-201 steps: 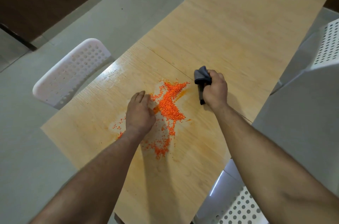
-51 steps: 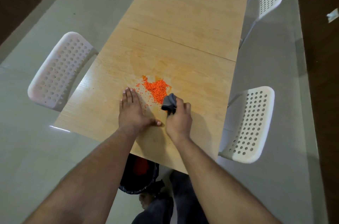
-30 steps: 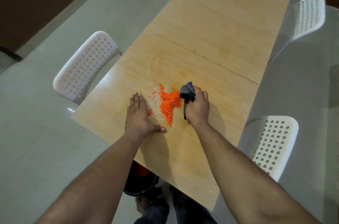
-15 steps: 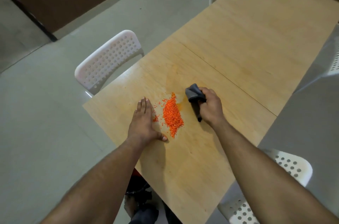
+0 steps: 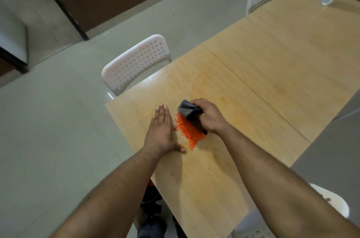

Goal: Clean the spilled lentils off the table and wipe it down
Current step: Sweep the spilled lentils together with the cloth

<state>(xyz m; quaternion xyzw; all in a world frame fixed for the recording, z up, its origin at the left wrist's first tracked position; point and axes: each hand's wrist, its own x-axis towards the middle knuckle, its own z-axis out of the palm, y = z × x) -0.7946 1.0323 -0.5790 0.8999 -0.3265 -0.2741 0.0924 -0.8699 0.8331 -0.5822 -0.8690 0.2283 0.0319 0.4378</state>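
Head view, orange lentils [image 5: 188, 131] heaped, seemingly dry.

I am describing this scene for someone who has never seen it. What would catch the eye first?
The bright orange lentils stand out most, heaped in a narrow pile on the pale wooden table. The left hand lies flat beside the pile, and the right hand grips a dark grey cloth on its other side.
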